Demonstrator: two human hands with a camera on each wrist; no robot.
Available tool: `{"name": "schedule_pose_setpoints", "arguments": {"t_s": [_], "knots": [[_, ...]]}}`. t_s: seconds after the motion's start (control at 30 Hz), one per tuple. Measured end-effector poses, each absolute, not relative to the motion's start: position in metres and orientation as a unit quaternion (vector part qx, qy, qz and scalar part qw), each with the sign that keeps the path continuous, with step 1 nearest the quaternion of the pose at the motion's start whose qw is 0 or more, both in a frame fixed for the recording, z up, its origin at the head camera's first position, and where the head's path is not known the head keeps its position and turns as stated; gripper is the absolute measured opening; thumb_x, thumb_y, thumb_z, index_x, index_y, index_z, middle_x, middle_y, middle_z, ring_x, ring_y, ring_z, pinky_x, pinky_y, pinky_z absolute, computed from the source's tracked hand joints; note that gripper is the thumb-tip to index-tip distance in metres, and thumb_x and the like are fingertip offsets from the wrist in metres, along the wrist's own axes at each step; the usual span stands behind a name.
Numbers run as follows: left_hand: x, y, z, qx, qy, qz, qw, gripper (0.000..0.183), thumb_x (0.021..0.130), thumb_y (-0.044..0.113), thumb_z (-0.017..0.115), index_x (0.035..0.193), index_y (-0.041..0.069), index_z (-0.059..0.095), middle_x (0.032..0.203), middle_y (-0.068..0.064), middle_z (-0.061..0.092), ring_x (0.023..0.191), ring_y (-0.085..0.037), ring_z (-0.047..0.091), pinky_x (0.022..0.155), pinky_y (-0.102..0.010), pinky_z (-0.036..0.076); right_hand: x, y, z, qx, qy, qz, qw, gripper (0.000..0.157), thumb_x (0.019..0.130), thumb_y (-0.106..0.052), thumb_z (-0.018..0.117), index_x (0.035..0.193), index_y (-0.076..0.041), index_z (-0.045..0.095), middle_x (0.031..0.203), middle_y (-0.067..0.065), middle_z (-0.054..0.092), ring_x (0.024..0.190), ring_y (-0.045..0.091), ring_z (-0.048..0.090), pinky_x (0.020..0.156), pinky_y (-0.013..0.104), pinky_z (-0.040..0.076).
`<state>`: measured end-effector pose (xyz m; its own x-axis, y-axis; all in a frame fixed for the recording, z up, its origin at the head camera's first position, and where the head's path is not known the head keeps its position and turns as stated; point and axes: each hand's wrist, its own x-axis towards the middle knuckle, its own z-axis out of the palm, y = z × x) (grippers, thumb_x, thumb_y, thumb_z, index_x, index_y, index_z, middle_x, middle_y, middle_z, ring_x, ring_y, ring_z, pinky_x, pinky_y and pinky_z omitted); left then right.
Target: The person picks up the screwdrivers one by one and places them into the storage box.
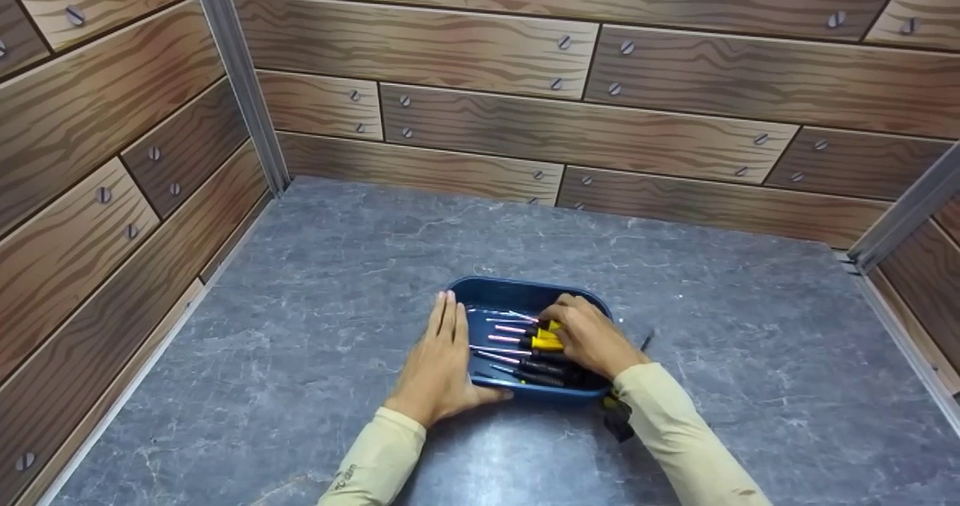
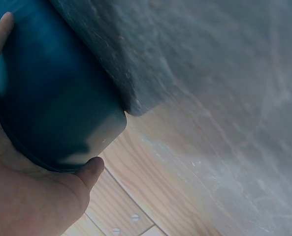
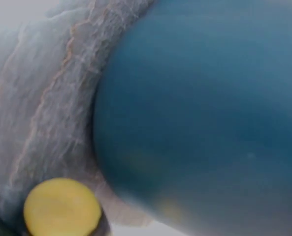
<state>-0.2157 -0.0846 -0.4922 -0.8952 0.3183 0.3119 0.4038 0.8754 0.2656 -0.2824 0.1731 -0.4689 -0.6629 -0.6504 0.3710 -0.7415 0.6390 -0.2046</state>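
A blue tray (image 1: 525,392) sits on the tabletop with several screwdrivers (image 1: 541,367) lying side by side in it, their shafts toward the left. Some handles are yellow and black, others black. Along the tray's left end rests my left hand (image 1: 439,371), fingers straight against the wall and thumb along the front side; the left wrist view shows this hand (image 2: 37,196) against the tray's outside. My right hand (image 1: 592,333) reaches over the right end with curled fingers, gripping a yellow-and-black screwdriver handle (image 1: 555,326) at the far side of the row. Its fingertips are partly hidden.
Under my right forearm, just outside the tray, lies a black-and-yellow object (image 1: 619,420), partly covered by the sleeve. A thin dark shaft (image 1: 648,339) shows beyond that wrist. A yellow round end (image 3: 62,209) appears beside the tray. Wood-patterned walls (image 1: 450,55) enclose the grey tabletop (image 1: 360,266).
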Motion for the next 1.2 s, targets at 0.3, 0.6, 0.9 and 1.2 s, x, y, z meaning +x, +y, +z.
{"name": "schedule_pose_setpoints", "arguments": {"t_s": [0.3, 0.6, 0.9, 1.2], "knots": [[-0.215, -0.085, -0.492, -0.192, -0.956, -0.176, 0.133, 0.135, 0.065, 0.08, 0.074, 0.151, -0.015, 0.03, 0.159, -0.034, 0.023, 0.149, -0.046, 0.021, 0.114, -0.049, 0.037, -0.284, 0.174, -0.469, 0.353, -0.909, 0.199, 0.097, 0.031, 0.078, 0.017, 0.063, 0.104, 0.003, 0.074, 0.097, 0.01, 0.069, 0.093, 0.03, 0.066, 0.086, 0.047, 0.055], [-0.215, -0.084, -0.492, -0.186, -0.961, -0.165, 0.121, 0.137, 0.066, 0.083, 0.071, 0.153, -0.014, 0.028, 0.161, -0.032, 0.02, 0.15, -0.044, 0.019, 0.115, -0.048, 0.036, -0.285, 0.175, -0.471, 0.351, -0.908, 0.203, 0.1, 0.033, 0.078, 0.018, 0.062, 0.104, 0.003, 0.074, 0.098, 0.012, 0.072, 0.094, 0.03, 0.067, 0.088, 0.048, 0.054], [-0.216, -0.084, -0.492, -0.189, -0.959, -0.175, 0.121, 0.137, 0.066, 0.083, 0.071, 0.153, -0.014, 0.028, 0.161, -0.032, 0.02, 0.151, -0.043, 0.018, 0.116, -0.048, 0.034, -0.281, 0.189, -0.462, 0.302, -0.9, 0.289, 0.121, 0.027, 0.082, 0.016, 0.066, 0.106, 0.007, 0.072, 0.102, 0.017, 0.072, 0.092, 0.03, 0.069, 0.084, 0.044, 0.058], [-0.215, -0.085, -0.492, -0.187, -0.959, -0.18, 0.117, 0.138, 0.066, 0.083, 0.072, 0.153, -0.013, 0.026, 0.162, -0.032, 0.018, 0.151, -0.043, 0.016, 0.116, -0.049, 0.034, -0.275, 0.231, -0.445, 0.153, -0.897, 0.318, 0.265, 0.006, 0.085, 0.003, 0.075, 0.09, 0.004, 0.071, 0.079, 0.012, 0.07, 0.069, 0.024, 0.065, 0.065, 0.038, 0.055]]}}
